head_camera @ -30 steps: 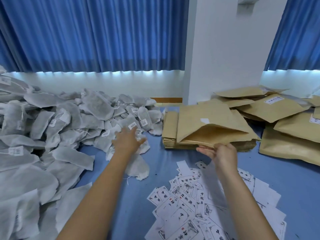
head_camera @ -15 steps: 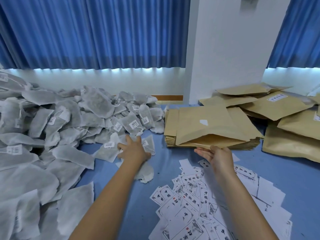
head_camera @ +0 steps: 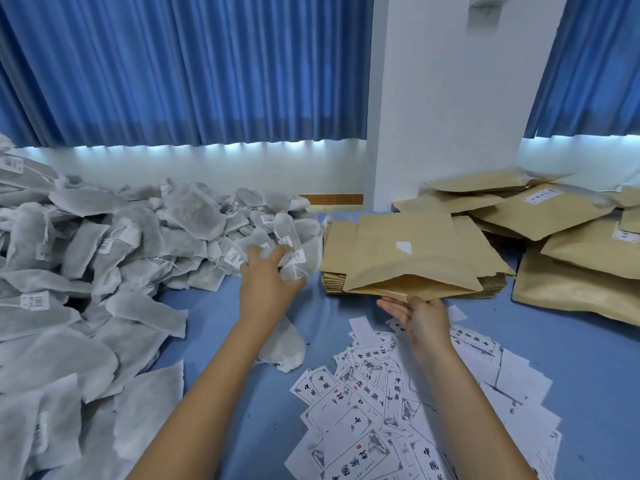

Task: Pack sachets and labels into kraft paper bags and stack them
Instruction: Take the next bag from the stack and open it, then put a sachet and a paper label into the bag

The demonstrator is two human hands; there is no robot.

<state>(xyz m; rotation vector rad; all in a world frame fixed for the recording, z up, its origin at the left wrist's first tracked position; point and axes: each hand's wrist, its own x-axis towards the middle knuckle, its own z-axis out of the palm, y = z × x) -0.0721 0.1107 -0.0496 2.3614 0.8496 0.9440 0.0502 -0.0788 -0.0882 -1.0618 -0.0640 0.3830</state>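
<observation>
**Packing station: sachets taken up, bag held open**

- Change since half a second ago: the left hand (head_camera: 268, 282), then spread over sachets at the pile's edge, now has its fingers curled round a small clump of sachets (head_camera: 292, 261) beside the bag stack. The right hand (head_camera: 420, 317) is still at the bag's mouth.
- Kraft paper bag (head_camera: 412, 254): lies on top of the stack of flat bags (head_camera: 334, 261) at the middle of the table, mouth gaping toward the near edge. The right hand pinches its lower lip, thumb on top, fingers beneath.
- Sachet pile (head_camera: 104, 258): grey-white, tagged, covering the left side of the table to the far edge.
- Loose sachet (head_camera: 285, 348): lies flat, partly under the left forearm.
- Labels (head_camera: 374, 403): printed slips scattered along the near edge, under the right forearm.
- Packed bags (head_camera: 561, 220): heaped loosely at the far right corner, some bearing white stickers.
- Table (head_camera: 214, 323): blue covering.
- Room: blue curtains (head_camera: 173, 71) over a pale wall, and a white pillar (head_camera: 450, 105) behind the stack.
- Hard to make out: how many sachets are in the clump. The pile, labels and packed bags are cut off at the frame edges.
</observation>
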